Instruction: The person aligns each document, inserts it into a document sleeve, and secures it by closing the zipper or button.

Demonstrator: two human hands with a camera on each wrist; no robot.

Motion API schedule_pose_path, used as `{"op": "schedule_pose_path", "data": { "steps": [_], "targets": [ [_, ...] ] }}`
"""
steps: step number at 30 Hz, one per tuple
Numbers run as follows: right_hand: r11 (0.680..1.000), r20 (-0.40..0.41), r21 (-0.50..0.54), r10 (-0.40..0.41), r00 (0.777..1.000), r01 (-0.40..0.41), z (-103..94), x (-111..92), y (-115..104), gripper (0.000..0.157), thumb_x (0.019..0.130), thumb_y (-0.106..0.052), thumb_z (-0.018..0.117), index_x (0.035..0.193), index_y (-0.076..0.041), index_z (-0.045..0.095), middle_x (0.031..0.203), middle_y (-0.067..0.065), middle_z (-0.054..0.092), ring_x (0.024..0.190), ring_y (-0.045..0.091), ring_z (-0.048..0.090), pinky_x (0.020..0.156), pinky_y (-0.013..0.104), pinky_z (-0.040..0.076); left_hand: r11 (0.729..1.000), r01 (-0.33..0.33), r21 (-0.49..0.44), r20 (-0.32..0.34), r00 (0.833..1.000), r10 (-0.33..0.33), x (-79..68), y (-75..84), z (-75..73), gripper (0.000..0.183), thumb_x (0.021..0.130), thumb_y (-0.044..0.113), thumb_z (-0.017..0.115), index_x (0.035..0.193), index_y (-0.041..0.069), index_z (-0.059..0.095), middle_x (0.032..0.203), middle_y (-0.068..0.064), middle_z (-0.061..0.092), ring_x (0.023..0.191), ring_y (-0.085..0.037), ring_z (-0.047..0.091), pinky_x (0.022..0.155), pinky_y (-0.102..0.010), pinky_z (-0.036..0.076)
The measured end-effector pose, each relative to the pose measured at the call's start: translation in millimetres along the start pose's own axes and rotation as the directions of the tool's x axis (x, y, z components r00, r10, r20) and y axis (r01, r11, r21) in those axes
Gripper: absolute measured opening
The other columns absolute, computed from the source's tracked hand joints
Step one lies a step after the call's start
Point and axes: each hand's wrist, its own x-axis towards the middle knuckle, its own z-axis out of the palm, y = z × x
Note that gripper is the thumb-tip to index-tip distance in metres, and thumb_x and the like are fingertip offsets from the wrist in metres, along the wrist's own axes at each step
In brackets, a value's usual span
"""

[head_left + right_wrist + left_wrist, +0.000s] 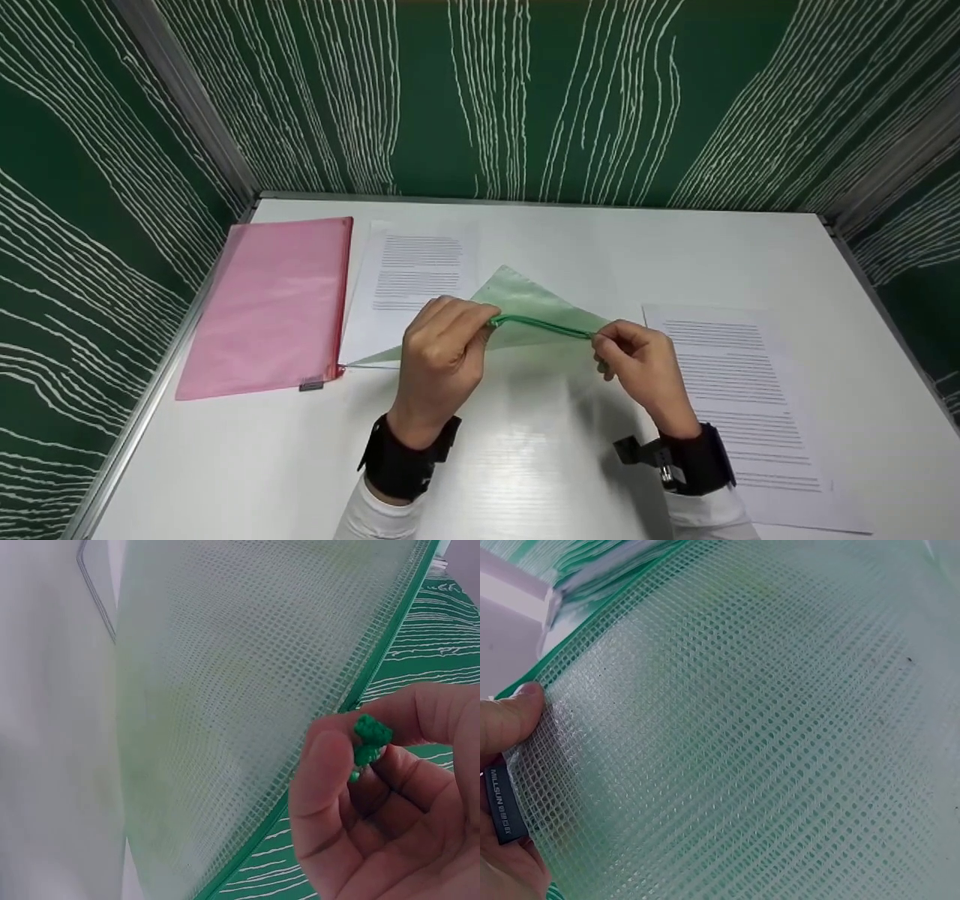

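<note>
We see the pink folder [270, 307] lying flat on the white bench [795, 255], whose glossy top shows a bright sheen to the folder's right. Also right of it we find the green mesh pouch [536, 300], raised by its zip edge: the left hand [439, 356] has its grip clamped on the end nearer the folder, the right hand [637, 364] pinches the farther end. One printed sheet [416, 262] lies just right of the folder, a second sheet [739, 397] well right. Behind it, we see a dark green wall [427, 97] with wavy white lines.
</note>
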Motion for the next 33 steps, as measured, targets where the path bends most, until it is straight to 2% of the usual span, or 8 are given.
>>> {"op": "schedule_pose_path", "data": {
  "steps": [12,17,22,28,33],
  "targets": [
    [1.000,-0.015,-0.007,-0.025,1.000,0.025,-0.9,-0.2,-1.1,0.016,0.096,0.006,0.063,0.085,-0.001,0.071,0.072,0.012,0.065,0.057,0.017,0.061,0.055,0.025,0.051,1.000,-0.012,0.013,-0.006,1.000,0.013,1.2,1.9,-0.5,0.007,0.088,-0.004,0.075,0.090,0.002,0.075,0.079,-0.004,0.070,0.071,-0.017,0.062,0.071,-0.030,0.052],
    [0.999,-0.041,-0.046,0.006,0.999,-0.008,0.2,3.2,5.3,0.016,0.096,0.006,0.063,0.084,0.000,0.071,0.071,0.013,0.065,0.056,0.017,0.061,0.054,0.023,0.050,0.999,-0.027,0.029,0.002,1.000,0.027,0.8,2.3,0.2,0.006,0.088,-0.004,0.075,0.090,0.002,0.075,0.080,-0.004,0.071,0.072,-0.017,0.062,0.071,-0.031,0.053],
    [0.998,-0.030,-0.046,0.042,0.999,-0.044,-1.8,3.3,7.1,0.015,0.098,0.003,0.062,0.087,0.000,0.071,0.073,0.013,0.065,0.059,0.021,0.063,0.057,0.026,0.051,1.000,-0.016,0.020,-0.006,1.000,0.016,0.2,1.1,-0.4,0.007,0.087,-0.005,0.075,0.091,0.002,0.076,0.081,-0.005,0.071,0.074,-0.018,0.064,0.072,-0.031,0.053],
    [0.998,-0.031,-0.053,0.037,0.999,-0.039,-2.9,2.1,2.6,0.014,0.097,0.003,0.062,0.088,0.000,0.072,0.075,0.016,0.066,0.059,0.015,0.062,0.058,0.029,0.053,1.000,-0.011,0.013,-0.002,1.000,0.011,0.6,0.6,-1.0,0.006,0.087,-0.005,0.076,0.090,0.001,0.075,0.080,-0.005,0.070,0.072,-0.017,0.062,0.071,-0.031,0.053],
    [0.998,-0.037,-0.057,0.031,0.999,-0.033,-3.1,2.6,2.2,0.015,0.097,0.005,0.062,0.087,0.001,0.071,0.074,0.016,0.066,0.058,0.015,0.061,0.056,0.027,0.052,1.000,-0.006,0.006,-0.010,1.000,0.006,1.1,1.1,-1.4,0.007,0.087,-0.005,0.076,0.090,0.002,0.075,0.079,-0.004,0.070,0.071,-0.017,0.062,0.071,-0.030,0.053]
  ]
}}
